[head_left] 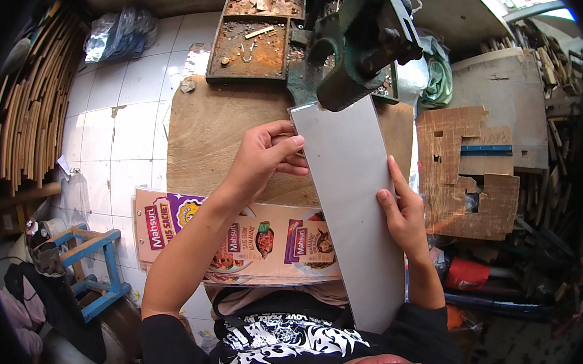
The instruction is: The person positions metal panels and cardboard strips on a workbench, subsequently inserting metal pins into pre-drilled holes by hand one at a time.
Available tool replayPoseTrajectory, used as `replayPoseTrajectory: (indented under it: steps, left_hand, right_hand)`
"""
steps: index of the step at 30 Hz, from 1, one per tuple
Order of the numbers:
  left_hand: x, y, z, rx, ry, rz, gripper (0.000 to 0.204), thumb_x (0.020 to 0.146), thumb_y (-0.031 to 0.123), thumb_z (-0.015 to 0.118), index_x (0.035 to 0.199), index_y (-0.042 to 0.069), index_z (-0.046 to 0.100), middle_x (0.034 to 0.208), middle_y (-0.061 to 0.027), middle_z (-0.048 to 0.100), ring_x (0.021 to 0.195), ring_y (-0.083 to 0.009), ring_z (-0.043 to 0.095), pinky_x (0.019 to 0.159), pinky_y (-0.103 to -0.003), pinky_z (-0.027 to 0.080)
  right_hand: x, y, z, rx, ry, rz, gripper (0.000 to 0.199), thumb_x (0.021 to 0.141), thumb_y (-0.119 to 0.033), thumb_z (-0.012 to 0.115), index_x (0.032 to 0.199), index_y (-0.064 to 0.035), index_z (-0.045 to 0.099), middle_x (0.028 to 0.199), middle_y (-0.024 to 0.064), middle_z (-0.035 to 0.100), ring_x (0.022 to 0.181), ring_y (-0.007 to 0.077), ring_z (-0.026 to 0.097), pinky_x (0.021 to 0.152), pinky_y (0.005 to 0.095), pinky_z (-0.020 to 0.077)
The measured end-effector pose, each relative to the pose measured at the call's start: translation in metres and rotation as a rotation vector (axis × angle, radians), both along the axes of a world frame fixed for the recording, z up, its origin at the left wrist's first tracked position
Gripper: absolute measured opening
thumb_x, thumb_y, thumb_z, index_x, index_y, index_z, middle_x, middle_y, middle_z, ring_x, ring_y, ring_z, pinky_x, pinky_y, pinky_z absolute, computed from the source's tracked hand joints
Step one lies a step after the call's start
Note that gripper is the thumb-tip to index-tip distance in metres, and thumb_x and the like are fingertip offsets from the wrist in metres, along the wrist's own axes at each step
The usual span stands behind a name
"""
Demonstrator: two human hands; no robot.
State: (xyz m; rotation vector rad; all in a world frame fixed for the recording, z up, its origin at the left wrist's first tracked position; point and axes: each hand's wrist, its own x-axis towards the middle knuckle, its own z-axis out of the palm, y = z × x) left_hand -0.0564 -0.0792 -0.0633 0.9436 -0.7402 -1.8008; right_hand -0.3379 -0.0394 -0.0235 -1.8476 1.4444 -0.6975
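Observation:
A long grey flat panel (pixel 353 198) slants from my body up to the head of a dark green press (pixel 354 69), its far end right under the press head. My right hand (pixel 406 221) grips the panel's right edge, thumb on the top face. Beside the panel's upper left edge is my left hand (pixel 269 156), its fingers curled and the thumb bent over them. Something small may be between those fingers, but I cannot make it out. Under my left forearm lies a stack of printed food-advert panels (pixel 275 244), partly covered by the grey panel.
The wooden worktable (pixel 200 134) carries the press and a rusty compartment tray (pixel 248 46) with small metal bits. Cut brown boards (pixel 466 170) stand at right. At left are a blue stool frame (pixel 98 263), stacked wooden strips (pixel 26 106) and a plastic bag (pixel 119 33).

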Motion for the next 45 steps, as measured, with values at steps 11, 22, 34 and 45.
replayPoseTrajectory:
  steps: [11, 22, 34, 45]
  left_hand:
    - [-0.002, -0.002, -0.003, 0.003, 0.010, -0.004, 0.033, 0.094, 0.018, 0.062, 0.120, -0.003, 0.058, 0.095, -0.0099, 0.070, 0.075, -0.0141, 0.069, 0.071, -0.029, 0.061]
    - [-0.001, -0.001, -0.005, 0.013, 0.016, 0.000, 0.033, 0.094, 0.019, 0.062, 0.118, -0.003, 0.059, 0.093, -0.0099, 0.070, 0.075, -0.0140, 0.070, 0.070, -0.029, 0.061]
    - [-0.001, -0.001, -0.005, 0.014, -0.002, 0.000, 0.035, 0.093, 0.020, 0.063, 0.119, -0.004, 0.058, 0.095, -0.0106, 0.070, 0.074, -0.0147, 0.070, 0.070, -0.029, 0.061]
    - [-0.001, 0.001, -0.005, 0.019, 0.002, 0.011, 0.036, 0.093, 0.021, 0.064, 0.118, -0.004, 0.059, 0.096, -0.0110, 0.070, 0.074, -0.0142, 0.070, 0.067, -0.026, 0.061]
  right_hand:
    - [-0.002, -0.001, -0.006, 0.016, -0.019, -0.011, 0.057, 0.095, -0.007, 0.059, 0.147, 0.0017, 0.038, 0.114, 0.0263, 0.067, 0.097, 0.0206, 0.067, 0.087, 0.0301, 0.0498]
    - [0.001, 0.000, -0.002, 0.010, 0.021, -0.006, 0.058, 0.094, -0.007, 0.059, 0.147, 0.0014, 0.038, 0.106, 0.0246, 0.068, 0.082, 0.0151, 0.063, 0.079, 0.0277, 0.0495]
    - [0.003, 0.002, -0.008, -0.036, -0.013, -0.016, 0.056, 0.094, -0.006, 0.059, 0.146, 0.0026, 0.040, 0.107, 0.0278, 0.068, 0.093, 0.0212, 0.068, 0.084, 0.0301, 0.0502]
    - [0.004, 0.003, -0.002, 0.023, 0.029, -0.029, 0.056, 0.094, -0.007, 0.059, 0.146, 0.0028, 0.040, 0.101, 0.0253, 0.068, 0.084, 0.0197, 0.066, 0.080, 0.0298, 0.0502]
